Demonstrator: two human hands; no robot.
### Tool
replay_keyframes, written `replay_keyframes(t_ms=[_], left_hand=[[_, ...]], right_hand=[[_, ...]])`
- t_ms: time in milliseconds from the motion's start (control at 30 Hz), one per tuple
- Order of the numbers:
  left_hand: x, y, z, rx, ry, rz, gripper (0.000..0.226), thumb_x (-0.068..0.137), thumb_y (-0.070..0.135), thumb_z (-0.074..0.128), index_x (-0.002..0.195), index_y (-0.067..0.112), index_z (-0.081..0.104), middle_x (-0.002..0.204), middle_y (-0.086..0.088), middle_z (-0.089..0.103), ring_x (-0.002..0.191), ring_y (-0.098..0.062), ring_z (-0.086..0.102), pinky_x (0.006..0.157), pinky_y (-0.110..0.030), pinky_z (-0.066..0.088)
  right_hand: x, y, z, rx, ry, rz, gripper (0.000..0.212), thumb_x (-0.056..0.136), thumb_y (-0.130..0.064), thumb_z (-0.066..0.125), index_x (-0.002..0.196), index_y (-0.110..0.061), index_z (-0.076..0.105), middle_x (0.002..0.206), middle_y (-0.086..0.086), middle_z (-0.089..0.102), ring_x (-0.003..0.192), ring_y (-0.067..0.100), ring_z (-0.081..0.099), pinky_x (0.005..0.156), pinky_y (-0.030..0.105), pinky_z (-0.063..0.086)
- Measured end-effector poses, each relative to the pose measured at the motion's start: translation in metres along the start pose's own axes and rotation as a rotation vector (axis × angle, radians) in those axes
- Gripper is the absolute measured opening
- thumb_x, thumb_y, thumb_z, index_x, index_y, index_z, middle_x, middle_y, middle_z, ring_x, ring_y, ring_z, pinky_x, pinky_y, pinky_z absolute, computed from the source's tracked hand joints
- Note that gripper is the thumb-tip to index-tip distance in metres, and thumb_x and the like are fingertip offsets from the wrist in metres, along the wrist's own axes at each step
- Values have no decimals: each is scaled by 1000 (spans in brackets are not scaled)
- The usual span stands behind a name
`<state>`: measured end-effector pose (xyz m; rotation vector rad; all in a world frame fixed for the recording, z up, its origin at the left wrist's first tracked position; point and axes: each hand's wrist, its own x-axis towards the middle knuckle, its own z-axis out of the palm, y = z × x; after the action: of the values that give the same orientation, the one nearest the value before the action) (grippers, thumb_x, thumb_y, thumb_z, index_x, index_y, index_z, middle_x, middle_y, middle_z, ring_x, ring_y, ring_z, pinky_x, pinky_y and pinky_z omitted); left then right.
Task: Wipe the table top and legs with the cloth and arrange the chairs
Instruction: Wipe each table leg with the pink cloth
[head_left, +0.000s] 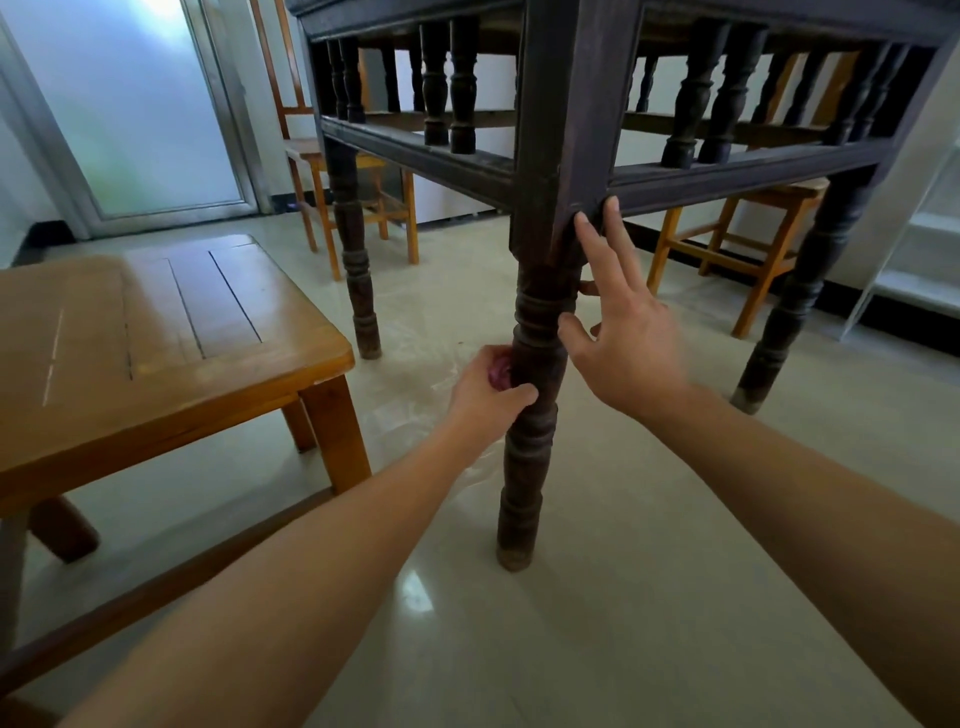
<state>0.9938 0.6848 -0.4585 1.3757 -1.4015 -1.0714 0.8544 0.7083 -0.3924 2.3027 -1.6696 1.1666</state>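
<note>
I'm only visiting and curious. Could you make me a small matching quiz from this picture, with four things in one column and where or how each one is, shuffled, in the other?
Things
1. left hand
2. right hand
3. cloth
4. nearest chair

States
A. fingers straight, tips touching the table frame
B. light brown wood, left of the near table leg
C. pinkish, bunched against that leg
D. grips the cloth against the leg

Pairs: 1-D, 2-A, 3-C, 4-B
</note>
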Motion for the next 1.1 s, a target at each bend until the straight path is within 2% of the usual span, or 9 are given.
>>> replay_keyframes(t_ms=[100,233,333,433,533,667,867,1033,1100], left_hand=[[2,0,-13,17,-35,-9,41,81,6,71,116,21,57,94,8,66,86,-7,62,82,-28,52],[-11,-7,-24,11,-48,-36,19,80,-3,71,97,5,68,85,1,68,65,-5,66,51,-11,48],[-27,-12,-25,141,-146,12,10,78,-9,70,88,-8,70,81,-1,64,52,0,62,49,-11,48],[-29,-4,-37,309,-241,17,10,77,-8,71,87,-8,69,76,2,62,55,2,61,49,-9,47],[-16,6,-46,189,-63,4,15,81,-7,67,96,-4,65,84,-1,60,69,-8,62,49,-10,48],[-11,4,-26,18,-24,9,10,83,-11,61,88,-2,61,83,-7,64,74,-16,66,62,-31,60],[-41,-47,-23,622,-730,-124,9,78,-5,67,86,-2,68,87,-16,69,74,-23,66,72,-35,57],[-13,-29,-39,253,-104,-99,10,86,-2,62,92,5,65,84,-5,64,70,-12,63,54,-18,50],[-2,-27,-40,28,21,-160,11,89,-4,57,97,3,62,84,-6,64,66,-11,61,50,-16,50]], right_hand=[[0,1,1,4,10,-8,88,92,-21,64,155,-37,5,163,-13,-11,93,2,51,68,28,58],[0,1,4,28,18,5,89,92,-19,64,155,-37,5,163,-13,-11,93,3,52,70,28,58],[-1,-2,9,31,43,21,88,91,-18,65,155,-35,7,164,-11,-9,90,5,54,67,23,55],[-1,-4,10,14,65,2,85,92,-18,63,156,-31,9,165,-7,-7,99,6,53,68,12,46],[-3,-7,11,-56,100,-27,82,93,-19,59,156,-25,9,165,-4,-4,140,19,34,96,17,33],[-4,-11,11,-81,105,-32,83,92,-18,59,157,-22,7,165,-4,-5,147,19,19,99,19,27],[-11,-6,11,-77,77,-64,84,93,-17,60,156,-24,7,165,-7,-7,144,17,29,89,21,46],[-9,-6,11,-82,104,-79,81,92,-15,61,156,-23,12,165,-6,-2,142,18,33,84,18,45],[-9,-7,12,-72,101,-67,82,92,-16,61,156,-24,11,165,-7,-4,143,19,33,85,18,44]])
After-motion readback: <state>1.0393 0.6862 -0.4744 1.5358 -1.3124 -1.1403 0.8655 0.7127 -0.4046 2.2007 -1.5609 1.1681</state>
